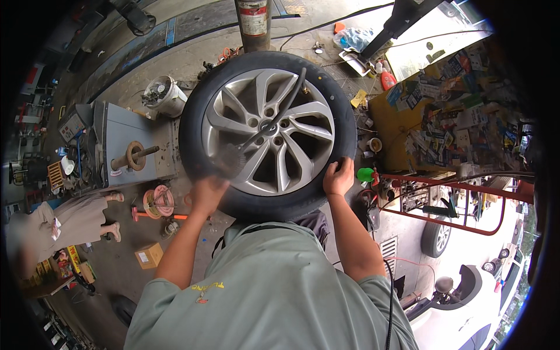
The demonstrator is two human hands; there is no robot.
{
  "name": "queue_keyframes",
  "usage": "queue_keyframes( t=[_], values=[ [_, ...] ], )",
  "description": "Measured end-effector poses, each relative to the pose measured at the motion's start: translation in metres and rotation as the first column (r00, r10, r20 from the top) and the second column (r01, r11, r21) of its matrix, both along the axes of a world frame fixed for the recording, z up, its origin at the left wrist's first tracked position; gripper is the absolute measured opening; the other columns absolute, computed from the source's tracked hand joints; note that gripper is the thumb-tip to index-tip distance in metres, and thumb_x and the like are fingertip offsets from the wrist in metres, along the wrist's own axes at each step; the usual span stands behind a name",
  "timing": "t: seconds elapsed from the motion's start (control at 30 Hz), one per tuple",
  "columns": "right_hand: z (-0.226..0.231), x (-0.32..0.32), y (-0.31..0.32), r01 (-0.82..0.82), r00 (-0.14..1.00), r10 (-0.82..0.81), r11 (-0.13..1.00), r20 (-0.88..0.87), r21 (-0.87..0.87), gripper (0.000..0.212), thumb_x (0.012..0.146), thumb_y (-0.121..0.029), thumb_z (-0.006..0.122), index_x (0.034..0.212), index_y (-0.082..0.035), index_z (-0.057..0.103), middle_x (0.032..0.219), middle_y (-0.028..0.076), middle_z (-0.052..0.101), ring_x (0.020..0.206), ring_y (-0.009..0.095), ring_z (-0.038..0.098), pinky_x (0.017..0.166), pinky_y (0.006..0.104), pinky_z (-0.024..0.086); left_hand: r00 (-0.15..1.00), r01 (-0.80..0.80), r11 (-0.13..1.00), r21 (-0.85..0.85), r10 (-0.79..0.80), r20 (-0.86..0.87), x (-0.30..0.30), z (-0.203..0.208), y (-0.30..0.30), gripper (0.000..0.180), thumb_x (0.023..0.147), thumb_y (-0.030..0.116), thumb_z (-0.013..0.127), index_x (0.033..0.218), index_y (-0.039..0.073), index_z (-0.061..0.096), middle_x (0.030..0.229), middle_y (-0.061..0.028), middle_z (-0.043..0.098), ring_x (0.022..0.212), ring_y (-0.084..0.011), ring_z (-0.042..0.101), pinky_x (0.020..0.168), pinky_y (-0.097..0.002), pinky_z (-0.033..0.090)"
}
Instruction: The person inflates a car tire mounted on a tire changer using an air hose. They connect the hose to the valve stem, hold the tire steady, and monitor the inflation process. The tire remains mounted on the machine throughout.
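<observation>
A large alloy wheel with a black tyre (195,131) lies before me, its silver spoked rim (303,169) facing up. Across the rim rests a long dark tool (286,104) with a blurred, brush-like round head (229,161) at its lower left end. My right hand (339,177) grips the tyre's near right side, fingers curled over the sidewall. At the near left edge of the tyre is my left hand (209,192), close to the tool's head. Motion smears its fingers, so I cannot tell whether it grips anything.
Left of the wheel stands a grey machine (131,137) with a threaded shaft; a white bucket (165,95) is behind it. Ahead rises a post (254,26). A red metal frame (449,226) stands right. A person (73,224) is at far left, near a cardboard box (149,255).
</observation>
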State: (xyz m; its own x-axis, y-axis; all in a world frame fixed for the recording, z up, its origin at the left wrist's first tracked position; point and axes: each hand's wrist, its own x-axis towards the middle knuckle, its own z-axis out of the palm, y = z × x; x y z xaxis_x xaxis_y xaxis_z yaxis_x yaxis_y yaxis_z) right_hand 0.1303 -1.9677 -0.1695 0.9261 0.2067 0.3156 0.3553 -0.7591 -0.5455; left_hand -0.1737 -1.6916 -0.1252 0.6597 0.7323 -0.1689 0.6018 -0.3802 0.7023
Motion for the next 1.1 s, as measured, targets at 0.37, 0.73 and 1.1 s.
queue_keyframes(
  t=[0.37, 0.73, 1.1],
  values=[
    [0.0042, -0.0019, 0.0025, 0.005, 1.000, -0.005, 1.000, -0.013, 0.002, 0.011, 0.089, -0.013, 0.062, 0.097, -0.005, 0.060, 0.098, 0.016, 0.064, 0.091, 0.042, 0.064, 0.078, 0.0519, 0.052, 1.000, 0.013, 1.000, 0.018, -0.013, -0.004, -0.0023, -0.0047, 0.0022, 0.037, 0.091, 0.037, 0.080, 0.092, 0.001, 0.075, 0.075, -0.0158, 0.072, 0.070, -0.0324, 0.070, 0.068, -0.0424, 0.051],
    [0.0019, -0.0014, 0.0020, -0.001, 1.000, 0.001, 1.000, 0.002, 0.002, 0.011, 0.089, -0.013, 0.061, 0.096, -0.005, 0.059, 0.099, 0.016, 0.064, 0.091, 0.042, 0.064, 0.078, 0.0525, 0.052, 1.000, 0.003, 1.000, 0.011, -0.003, -0.023, -0.0024, -0.0050, 0.0030, 0.037, 0.090, 0.038, 0.080, 0.090, 0.001, 0.074, 0.073, -0.0155, 0.071, 0.069, -0.0333, 0.069, 0.067, -0.0430, 0.051],
    [0.0018, -0.0016, 0.0017, 0.003, 1.000, -0.003, 1.000, -0.008, -0.017, 0.014, 0.088, -0.013, 0.061, 0.100, -0.005, 0.060, 0.100, 0.017, 0.064, 0.093, 0.042, 0.064, 0.079, 0.0524, 0.052, 1.000, 0.005, 1.000, -0.026, -0.004, 0.019, 0.0004, 0.0023, 0.0007, 0.037, 0.091, 0.038, 0.080, 0.091, 0.001, 0.075, 0.073, -0.0152, 0.071, 0.068, -0.0316, 0.069, 0.067, -0.0427, 0.051]
  ],
)
